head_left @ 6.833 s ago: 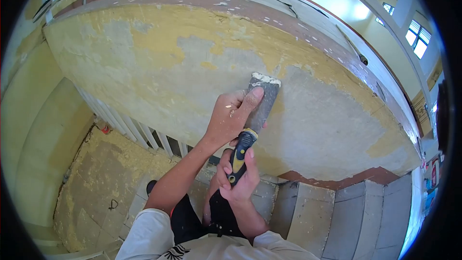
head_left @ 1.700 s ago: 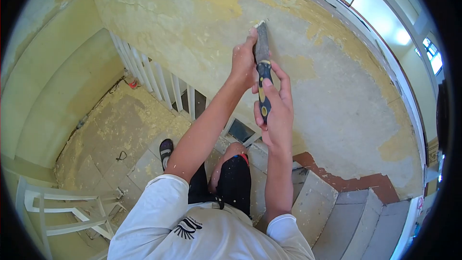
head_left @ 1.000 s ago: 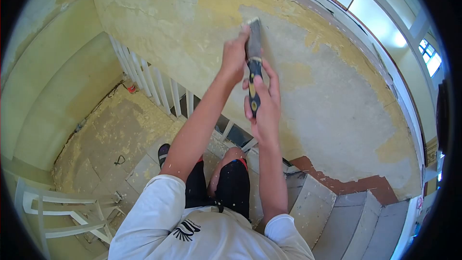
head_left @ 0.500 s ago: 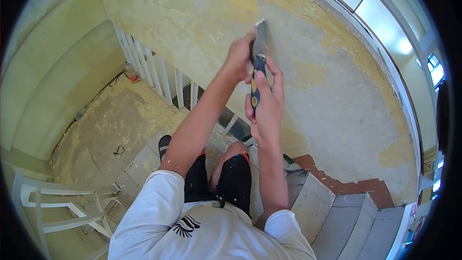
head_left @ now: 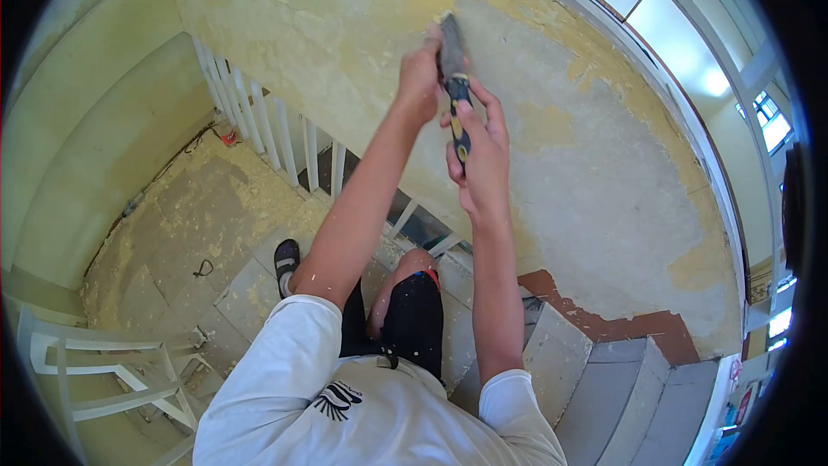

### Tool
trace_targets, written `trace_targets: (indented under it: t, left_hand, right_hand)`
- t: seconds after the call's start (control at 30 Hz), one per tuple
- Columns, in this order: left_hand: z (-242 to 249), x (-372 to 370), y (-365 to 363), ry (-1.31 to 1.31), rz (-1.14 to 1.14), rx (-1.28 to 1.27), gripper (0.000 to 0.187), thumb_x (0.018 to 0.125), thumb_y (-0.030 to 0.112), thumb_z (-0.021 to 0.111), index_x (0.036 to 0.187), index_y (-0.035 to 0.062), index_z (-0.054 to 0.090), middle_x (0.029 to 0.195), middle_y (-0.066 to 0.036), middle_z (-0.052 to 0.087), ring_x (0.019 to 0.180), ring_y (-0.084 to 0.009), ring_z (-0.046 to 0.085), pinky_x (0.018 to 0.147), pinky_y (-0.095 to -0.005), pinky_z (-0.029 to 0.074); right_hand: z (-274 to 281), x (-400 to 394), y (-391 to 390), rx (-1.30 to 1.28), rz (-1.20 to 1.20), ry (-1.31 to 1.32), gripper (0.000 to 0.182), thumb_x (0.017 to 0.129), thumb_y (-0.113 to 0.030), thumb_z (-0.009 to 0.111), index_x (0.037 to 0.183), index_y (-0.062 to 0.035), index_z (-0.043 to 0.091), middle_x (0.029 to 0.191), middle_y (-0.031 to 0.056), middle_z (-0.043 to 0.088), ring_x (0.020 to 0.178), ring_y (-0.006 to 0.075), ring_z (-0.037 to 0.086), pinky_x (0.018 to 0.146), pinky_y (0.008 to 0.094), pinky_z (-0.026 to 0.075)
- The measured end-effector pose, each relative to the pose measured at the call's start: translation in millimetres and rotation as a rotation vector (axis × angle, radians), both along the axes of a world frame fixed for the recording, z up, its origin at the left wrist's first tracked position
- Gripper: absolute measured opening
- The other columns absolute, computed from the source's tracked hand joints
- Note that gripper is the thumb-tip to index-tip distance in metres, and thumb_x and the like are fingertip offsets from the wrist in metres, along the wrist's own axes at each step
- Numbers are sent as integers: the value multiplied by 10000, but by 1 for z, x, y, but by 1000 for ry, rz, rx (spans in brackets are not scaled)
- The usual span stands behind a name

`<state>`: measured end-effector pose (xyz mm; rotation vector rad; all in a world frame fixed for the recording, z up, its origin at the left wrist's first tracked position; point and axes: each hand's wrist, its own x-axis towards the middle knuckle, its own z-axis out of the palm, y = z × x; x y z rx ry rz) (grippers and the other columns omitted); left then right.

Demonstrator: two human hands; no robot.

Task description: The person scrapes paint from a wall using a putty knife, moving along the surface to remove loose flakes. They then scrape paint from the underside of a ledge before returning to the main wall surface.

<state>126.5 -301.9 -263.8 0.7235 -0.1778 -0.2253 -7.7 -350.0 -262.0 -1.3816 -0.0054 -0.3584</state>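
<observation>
A scraper (head_left: 452, 50) with a broad grey blade and a black-and-yellow handle points up against the wall (head_left: 604, 181), where yellow paint borders bare grey plaster. My right hand (head_left: 485, 155) is closed round its handle, the thumb lying along the top. Higher up, my left hand (head_left: 418, 82) grips the blade from the left side; its fingertips are partly hidden and a little blurred. The blade's tip meets the yellow paint near the upper edge of the grey patch.
Tiled stairs (head_left: 604, 380) rise at the lower right beside a brown painted band (head_left: 634, 332). White balusters (head_left: 267, 125) run along the left below the wall. Paint flakes cover the landing floor (head_left: 185, 233); a white railing (head_left: 103, 371) stands at the lower left.
Both hands and the scraper have moved up and slightly left along the wall, with the blade tip now higher at the paint's edge. My view has shifted slightly.
</observation>
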Motion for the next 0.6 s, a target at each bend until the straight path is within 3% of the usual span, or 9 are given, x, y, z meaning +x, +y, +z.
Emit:
trace_targets:
  t: [0.17,0.6]
  left_hand:
    - [-12,-8,10,-25,-146,93,395,911,407,478,984,25,549,739,-75,554,641,-167,517,592,-299,446]
    - [-16,-3,13,-68,-165,45,407,916,410,468,973,14,543,817,-90,597,670,-170,565,591,-309,458]
  right_hand:
    - [-1,-13,12,66,-22,42,390,921,-172,456,1290,-86,362,803,51,523,380,43,351,311,185,248]
    - [-4,-4,2,-20,-54,64,367,920,-191,468,1273,-111,403,799,54,530,383,39,346,320,175,241]
